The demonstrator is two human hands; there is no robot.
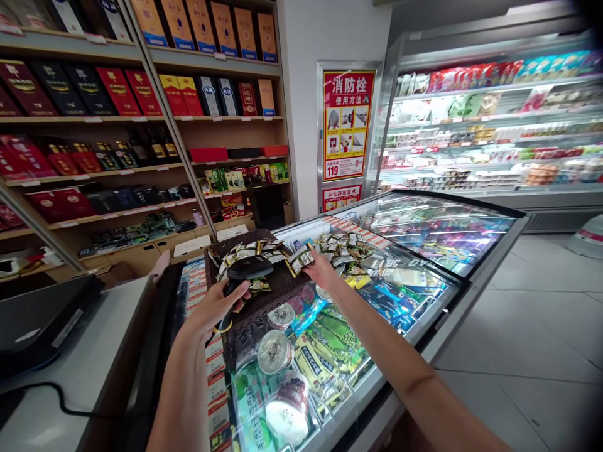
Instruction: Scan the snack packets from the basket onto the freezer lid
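My left hand (211, 307) is wrapped round the handle of a black barcode scanner (249, 268), whose head points to the right. In my right hand (321, 270) is a small snack packet (299, 259), yellow-edged with a pale printed face, pinched at one end. It is held just right of the scanner head, above the edge of a dark brown woven basket (277, 290). More such packets lie inside the basket, partly behind the scanner. To the right, a pile of similar packets (346, 248) rests on the glass freezer top.
Beneath the basket is a glass-topped chest freezer (339, 402) with frozen goods inside. A white counter (113, 339) with a black device (47, 314) and a cable stands at left. Shelves of boxed bottles (122, 91) rise behind; a refrigerated display (485, 132) stands at back right.
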